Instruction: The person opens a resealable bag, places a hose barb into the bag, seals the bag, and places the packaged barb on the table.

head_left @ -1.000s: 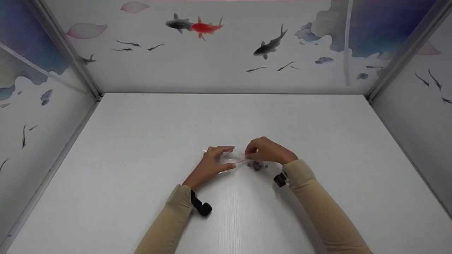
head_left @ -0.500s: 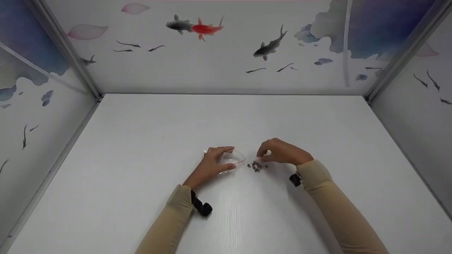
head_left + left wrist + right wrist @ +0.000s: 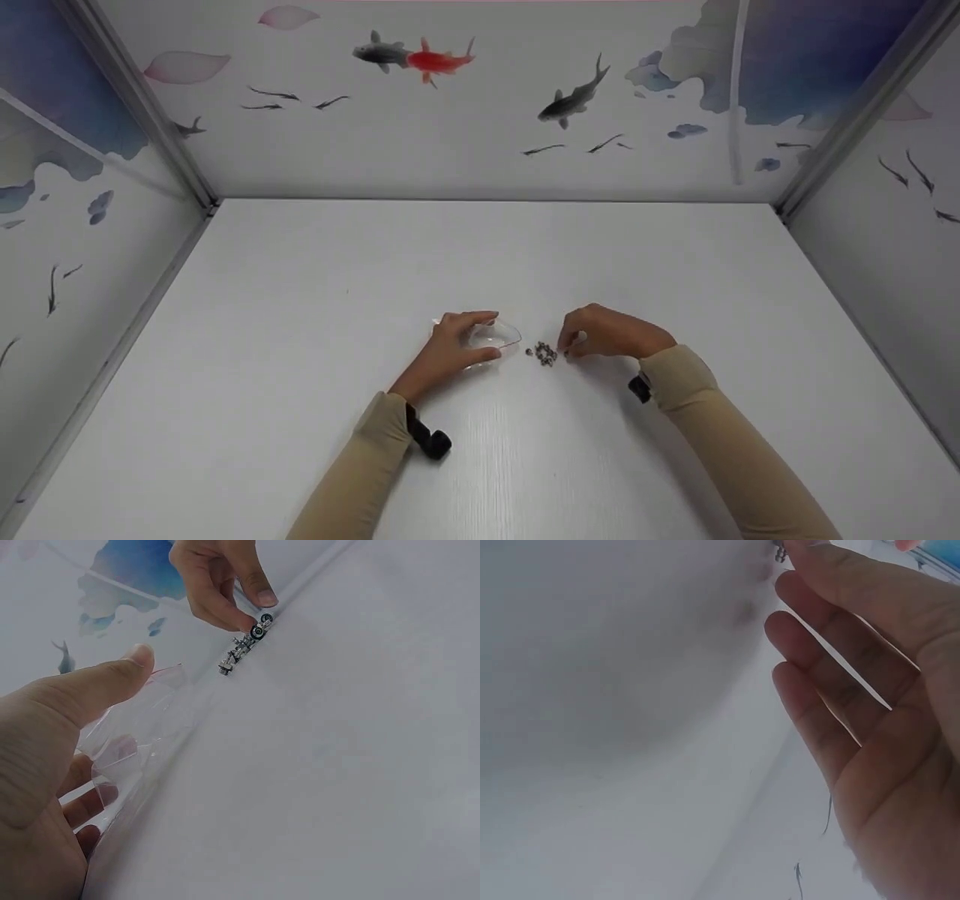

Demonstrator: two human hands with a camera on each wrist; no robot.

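Centrally in the head view, the left hand [image 3: 442, 346] holds a clear bag [image 3: 496, 334], thumb and fingers wide apart. Just right, beside a pile of shiny bits [image 3: 541, 348], the right hand [image 3: 613, 332] has 2 fingertips at 1 loose bit [image 3: 567, 355]; whether gripped, I cannot tell.

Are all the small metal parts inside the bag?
No, a pile of parts lies on the table between the bag and the right hand.

No readable text or numbers anywhere.
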